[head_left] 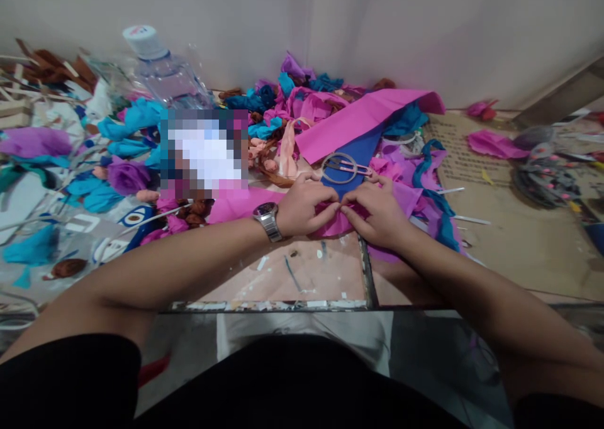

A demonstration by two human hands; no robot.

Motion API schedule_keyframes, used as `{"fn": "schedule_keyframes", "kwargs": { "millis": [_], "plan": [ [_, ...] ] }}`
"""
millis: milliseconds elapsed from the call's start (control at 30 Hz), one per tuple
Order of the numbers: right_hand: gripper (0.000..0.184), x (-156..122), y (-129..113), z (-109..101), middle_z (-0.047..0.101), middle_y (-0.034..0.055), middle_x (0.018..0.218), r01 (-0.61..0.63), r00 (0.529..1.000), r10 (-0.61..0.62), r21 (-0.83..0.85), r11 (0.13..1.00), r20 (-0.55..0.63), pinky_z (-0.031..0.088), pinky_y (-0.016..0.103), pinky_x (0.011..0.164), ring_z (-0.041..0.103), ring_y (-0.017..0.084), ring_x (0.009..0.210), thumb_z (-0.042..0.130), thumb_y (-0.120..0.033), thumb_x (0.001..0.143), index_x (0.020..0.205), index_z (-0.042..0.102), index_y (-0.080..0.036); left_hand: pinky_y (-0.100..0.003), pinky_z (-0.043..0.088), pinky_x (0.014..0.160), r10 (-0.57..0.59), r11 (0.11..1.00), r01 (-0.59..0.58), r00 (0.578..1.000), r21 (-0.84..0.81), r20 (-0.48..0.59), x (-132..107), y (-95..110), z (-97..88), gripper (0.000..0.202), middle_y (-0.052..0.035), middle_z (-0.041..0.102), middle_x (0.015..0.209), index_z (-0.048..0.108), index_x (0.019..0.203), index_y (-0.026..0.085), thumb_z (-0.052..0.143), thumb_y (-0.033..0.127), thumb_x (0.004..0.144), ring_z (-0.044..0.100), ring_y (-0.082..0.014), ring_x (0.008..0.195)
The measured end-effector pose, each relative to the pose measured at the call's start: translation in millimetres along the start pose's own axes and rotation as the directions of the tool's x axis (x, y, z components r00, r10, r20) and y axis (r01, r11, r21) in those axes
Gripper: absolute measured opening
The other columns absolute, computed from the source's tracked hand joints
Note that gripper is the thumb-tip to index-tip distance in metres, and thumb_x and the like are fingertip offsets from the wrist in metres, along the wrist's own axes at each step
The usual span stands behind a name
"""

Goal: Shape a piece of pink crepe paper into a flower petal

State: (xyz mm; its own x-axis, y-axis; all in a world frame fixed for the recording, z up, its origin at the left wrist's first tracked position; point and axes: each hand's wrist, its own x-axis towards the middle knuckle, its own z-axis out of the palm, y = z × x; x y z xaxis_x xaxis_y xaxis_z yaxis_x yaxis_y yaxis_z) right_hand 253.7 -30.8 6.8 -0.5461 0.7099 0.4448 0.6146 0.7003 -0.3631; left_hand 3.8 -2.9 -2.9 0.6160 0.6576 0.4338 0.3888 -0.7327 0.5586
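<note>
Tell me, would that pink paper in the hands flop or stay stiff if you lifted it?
The pink paper would probably flop: it is already crumpled and bunched between the left hand and right hand. It looks thin, so likely very light and easy to tear. It should not roll away.

1. Cardboard sheet (465, 158) on the right has rows of dark print, way too blurry to read.
2. Bottle cap (139, 39) has a small red and blue mark, can't make it out.
3. Nothing else readable.
</note>
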Motion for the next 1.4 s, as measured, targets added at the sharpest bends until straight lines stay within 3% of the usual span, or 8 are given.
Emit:
{"fn": "schedule_keyframes", "kwargs": {
  "millis": [500,1033,1400],
  "plan": [
    [0.017,-0.1,-1.6,-1.4,0.082,0.0038,0.104,-0.037,0.998,0.036,0.012,0.999,0.060,0.032,0.051,0.122,0.068,0.023,0.095,0.057,-0.036,0.112,0.107,0.068,-0.024,-0.052,0.041,0.120,-0.005,1.000,0.005,1.000,0.021,0.026,0.2,2.3,-1.7,0.034,-0.0035,0.083,0.089,0.073,0.095,0.024,0.054,0.047,0.110,0.071,-0.0211,0.087],
    [0.021,0.4,-1.8,-0.5,0.083,0.0037,0.103,-0.030,0.999,0.029,0.029,0.999,0.030,0.033,0.051,0.119,0.069,0.022,0.093,0.058,-0.040,0.113,0.106,0.070,-0.024,-0.052,0.039,0.121,0.002,1.000,-0.002,1.000,0.005,0.025,-0.4,3.4,-1.3,0.031,-0.0020,0.084,0.090,0.074,0.095,0.023,0.054,0.044,0.109,0.069,-0.0201,0.084],
    [0.022,1.1,-3.2,-0.7,0.083,0.0038,0.102,-0.034,0.999,0.032,0.043,0.999,0.038,0.034,0.052,0.122,0.070,0.023,0.094,0.059,-0.041,0.113,0.107,0.072,-0.025,-0.049,0.045,0.113,0.004,1.000,-0.004,0.999,-0.006,0.037,0.6,2.7,-1.6,0.030,-0.0036,0.084,0.092,0.071,0.094,0.023,0.054,0.043,0.108,0.071,-0.0215,0.087]
  ]
}}
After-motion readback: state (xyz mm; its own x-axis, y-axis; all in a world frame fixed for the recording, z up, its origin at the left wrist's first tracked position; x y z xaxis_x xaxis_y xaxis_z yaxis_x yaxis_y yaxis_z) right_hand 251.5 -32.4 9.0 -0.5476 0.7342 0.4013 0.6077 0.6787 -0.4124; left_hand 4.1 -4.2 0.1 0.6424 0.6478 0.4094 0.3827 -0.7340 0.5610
